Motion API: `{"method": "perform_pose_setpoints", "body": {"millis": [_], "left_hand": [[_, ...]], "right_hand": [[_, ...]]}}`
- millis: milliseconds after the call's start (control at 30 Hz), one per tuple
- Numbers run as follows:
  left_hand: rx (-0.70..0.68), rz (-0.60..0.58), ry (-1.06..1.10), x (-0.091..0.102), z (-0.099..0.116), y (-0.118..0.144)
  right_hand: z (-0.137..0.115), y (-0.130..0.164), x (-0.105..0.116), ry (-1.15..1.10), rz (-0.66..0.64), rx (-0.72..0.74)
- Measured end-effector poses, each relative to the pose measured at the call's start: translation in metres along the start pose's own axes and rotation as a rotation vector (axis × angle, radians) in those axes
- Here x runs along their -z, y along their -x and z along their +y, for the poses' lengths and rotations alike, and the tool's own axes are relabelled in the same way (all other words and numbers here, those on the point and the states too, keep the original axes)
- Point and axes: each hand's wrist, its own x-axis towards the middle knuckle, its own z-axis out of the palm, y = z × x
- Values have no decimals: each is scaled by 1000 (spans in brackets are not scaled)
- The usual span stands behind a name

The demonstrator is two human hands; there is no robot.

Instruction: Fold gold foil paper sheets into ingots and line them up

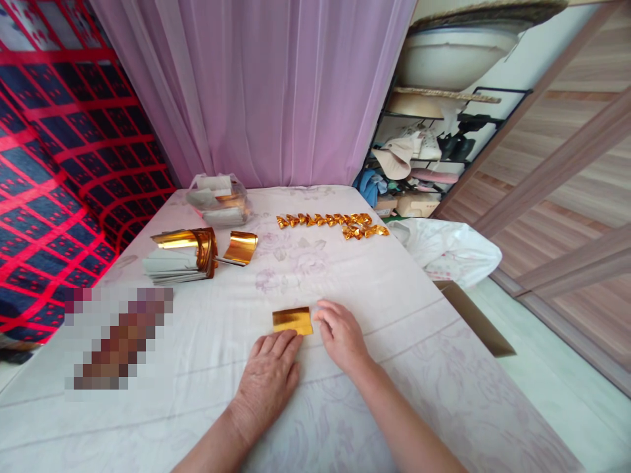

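A folded piece of gold foil paper (292,320) lies flat on the cloth-covered table (365,407) in front of me. My left hand (272,368) rests flat, palm down, with its fingertips on the paper's lower edge. Close by the paper's right edge is my right hand (340,334), its fingers loosely bent and apart, with nothing visible in them. Farther left stands a stack of gold and grey foil sheets (180,256), with a curved gold sheet (241,248) beside it. Toward the back, folded gold foil pieces (323,221) lie in a row, with a shorter row (365,232) in front.
A clear plastic bag (217,199) with more sheets sits at the back left. A blurred patch (118,341) covers something at left. Right of the table are a white plastic bag (451,249), a cardboard piece (473,318) and a loaded shelf (419,157). A purple curtain (261,92) hangs behind.
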Motion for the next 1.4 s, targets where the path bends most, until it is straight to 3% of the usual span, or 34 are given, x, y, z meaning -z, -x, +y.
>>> {"method": "perform_pose_setpoints", "body": {"millis": [100,300,567,1167,1400], "left_hand": [[7,-9,-4,0,0,-1],[8,-16,3,3,1,-3],[7,-21,31,4,-1,-3],[-73,49,4,12,-28,21],[-52,-18,-50,15,-31,24]], "right_hand": [[-8,0,2,-5,41,-37],[-23,1,-3,10,-55,-16],[-23,4,-8,62,-74,-37],[-21,6,-9,28,-42,-41],[-25,6,-10,76,-42,-53]]}}
